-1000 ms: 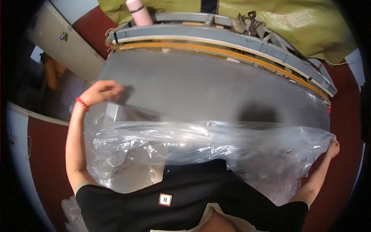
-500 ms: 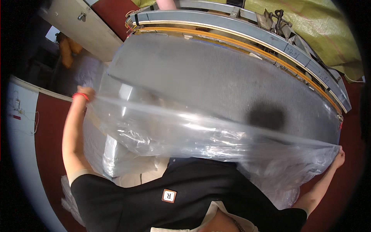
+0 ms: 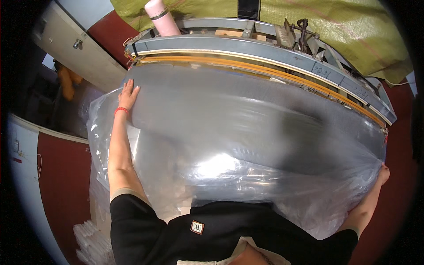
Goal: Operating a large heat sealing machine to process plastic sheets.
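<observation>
Left hand [image 3: 127, 93]: moved since half a second ago, from out beyond the left side to the far-left part of the worktop, bringing the clear film [image 3: 265, 179] farther up with it
Left grip: fingers straight and slightly parted, palm down; nothing pinched that I can see, my palm seemingly pressing the film so it lies flat
Right hand [image 3: 383, 173]: at the right edge, fingers curled closed on a gathered bit of film, presumably to anchor that end; pleats fan inward from my fist
Film: one sheet, spread between my hands, smooth across the middle, crumpled along the near side by my body, spilling past the left edge
Worktop [image 3: 212, 79]: grey, long, dull; a dark shadow falls right of centre
Far edge: orange strip [image 3: 247, 65], then a grey metal beam [image 3: 198, 44] with handwritten marks
Behind beam: pink bottle [image 3: 162, 20], standing at the left; dark metal clamp [image 3: 303, 35], toward the right
Backdrop: yellow-green woven sheet [image 3: 335, 33], creased
Room, left: pale door [image 3: 84, 59] with metal handle [image 3: 77, 43]; dark red stretch [image 3: 62, 190], floor or lower wall, I cannot tell
Lower left: bundle of clear plastic [image 3: 92, 243], beside my sleeve [image 3: 134, 225]
</observation>
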A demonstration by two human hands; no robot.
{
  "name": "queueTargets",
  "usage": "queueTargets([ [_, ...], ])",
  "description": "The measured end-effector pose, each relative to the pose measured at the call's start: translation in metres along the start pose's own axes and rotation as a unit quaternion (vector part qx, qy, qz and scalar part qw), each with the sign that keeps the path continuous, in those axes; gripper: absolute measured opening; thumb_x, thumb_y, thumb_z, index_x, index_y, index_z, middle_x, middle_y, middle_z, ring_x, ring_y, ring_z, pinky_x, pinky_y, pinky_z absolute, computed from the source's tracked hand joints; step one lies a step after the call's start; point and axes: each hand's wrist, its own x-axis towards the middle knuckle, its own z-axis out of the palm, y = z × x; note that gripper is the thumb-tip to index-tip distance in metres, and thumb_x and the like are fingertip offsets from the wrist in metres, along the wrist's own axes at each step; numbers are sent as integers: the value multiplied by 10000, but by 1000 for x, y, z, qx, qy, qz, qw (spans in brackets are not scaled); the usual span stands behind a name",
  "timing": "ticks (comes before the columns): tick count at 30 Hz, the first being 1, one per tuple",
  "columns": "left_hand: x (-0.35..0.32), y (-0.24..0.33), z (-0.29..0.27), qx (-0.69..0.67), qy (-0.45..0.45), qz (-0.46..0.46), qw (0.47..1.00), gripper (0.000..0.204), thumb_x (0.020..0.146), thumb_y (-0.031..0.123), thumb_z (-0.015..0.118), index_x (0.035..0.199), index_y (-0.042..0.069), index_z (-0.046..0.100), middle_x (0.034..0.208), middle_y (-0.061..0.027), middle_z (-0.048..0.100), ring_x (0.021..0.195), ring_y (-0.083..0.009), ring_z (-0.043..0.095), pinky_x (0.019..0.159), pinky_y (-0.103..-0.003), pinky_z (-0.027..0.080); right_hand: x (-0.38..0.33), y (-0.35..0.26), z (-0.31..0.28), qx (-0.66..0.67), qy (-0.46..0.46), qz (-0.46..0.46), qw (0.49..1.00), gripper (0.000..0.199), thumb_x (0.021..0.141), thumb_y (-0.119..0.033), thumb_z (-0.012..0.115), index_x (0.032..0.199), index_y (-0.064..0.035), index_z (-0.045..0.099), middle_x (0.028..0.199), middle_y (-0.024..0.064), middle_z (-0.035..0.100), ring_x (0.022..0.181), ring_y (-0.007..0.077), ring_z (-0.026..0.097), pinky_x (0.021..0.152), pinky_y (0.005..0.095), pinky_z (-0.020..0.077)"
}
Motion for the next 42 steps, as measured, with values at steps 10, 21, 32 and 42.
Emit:
queueTargets([
  [10, 55, 27, 12, 37, 76, -22, 996, 539, 787, 404, 534, 1174, 36, 460, 1206, -159, 450, 1118, -252, 429, 932, -344, 325, -90, -107, -50, -117, 37, 50, 991, 439, 785, -440, 474, 979, -62, 582, 1005, 169, 568, 922, 330, 552, 751, 450, 442],
  [21, -214, 468, 37, -563, -521, 170, 618, 254, 844, 250, 482, 962, 28, 524, 961, -122, 574, 847, -184, 564, 749, -266, 434, -64, -71, -38, -47, 78, 100, 991, 322, 790, -331, 503, 934, -48, 556, 937, 167, 593, 897, 307, 569, 755, 401, 452],
  [32, -346, 566, 84, -446, -832, 164, 285, 364, 791, 105, 540, 1128, -15, 474, 1002, -127, 579, 951, -219, 540, 875, -340, 382, -66, -84, -27, -44, 76, 71, 994, 306, 781, -306, 535, 938, -43, 540, 880, 141, 614, 834, 281, 597, 706, 383, 474],
  [42, -101, 77, -98, -749, -293, 253, 537, 321, 798, 207, 537, 1068, 35, 543, 981, -123, 571, 979, -239, 516, 879, -338, 386, -84, -94, -43, -59, 71, 43, 995, 336, 766, -363, 536, 949, -82, 559, 928, 145, 601, 884, 298, 578, 728, 410, 462],
])
